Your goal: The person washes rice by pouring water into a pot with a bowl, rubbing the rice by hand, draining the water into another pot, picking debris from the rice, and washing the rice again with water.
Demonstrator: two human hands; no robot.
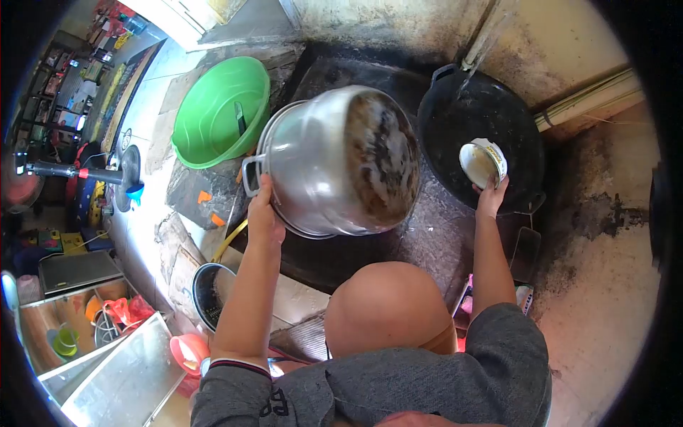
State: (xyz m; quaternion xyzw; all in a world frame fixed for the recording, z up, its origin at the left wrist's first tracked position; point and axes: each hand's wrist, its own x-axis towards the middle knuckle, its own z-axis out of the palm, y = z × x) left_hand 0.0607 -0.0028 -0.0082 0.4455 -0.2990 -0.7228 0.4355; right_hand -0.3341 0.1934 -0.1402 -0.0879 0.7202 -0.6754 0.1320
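Orange bits [205, 196] nr green basin [203, 121], pink bowl [190, 353] lwr L

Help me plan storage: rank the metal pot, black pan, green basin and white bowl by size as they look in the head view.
Largest to smallest:
metal pot
black pan
green basin
white bowl

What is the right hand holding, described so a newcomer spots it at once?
Find the wide, two-handled black pan. Over it, the right hand holds a small round container. Its pale, printed side sets it apart from the big silver pot and green basin.
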